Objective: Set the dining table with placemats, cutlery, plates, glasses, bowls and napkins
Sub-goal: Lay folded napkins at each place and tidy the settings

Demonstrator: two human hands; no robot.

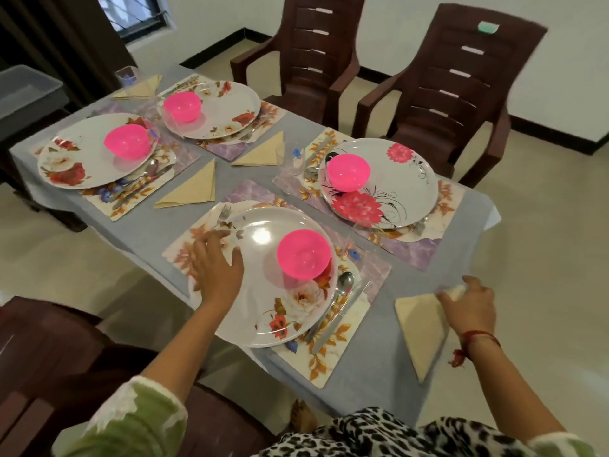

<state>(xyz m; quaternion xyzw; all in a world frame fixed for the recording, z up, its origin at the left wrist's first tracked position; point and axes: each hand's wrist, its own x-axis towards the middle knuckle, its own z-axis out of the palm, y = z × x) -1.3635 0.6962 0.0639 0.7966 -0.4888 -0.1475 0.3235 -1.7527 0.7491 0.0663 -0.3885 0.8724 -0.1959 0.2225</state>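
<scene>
Several place settings lie on the grey table point(369, 364). Nearest me, a floral plate point(263, 301) sits on a placemat point(333, 354) with a pink bowl point(303, 253) on it. A spoon point(342, 285) and a knife point(339, 316) lie to the plate's right, a fork point(224, 211) at its far left. My left hand point(216, 268) rests with spread fingers on the plate's left rim. My right hand point(469, 303) pinches the top corner of a folded beige napkin point(420, 328) at the table's near right edge.
Three other settings each hold a plate with a pink bowl point(347, 171), cutlery, a napkin point(192, 189) and a clear glass point(296, 159). Two brown plastic chairs point(438, 90) stand at the far side, another at my near left. A grey tub point(23, 90) sits at far left.
</scene>
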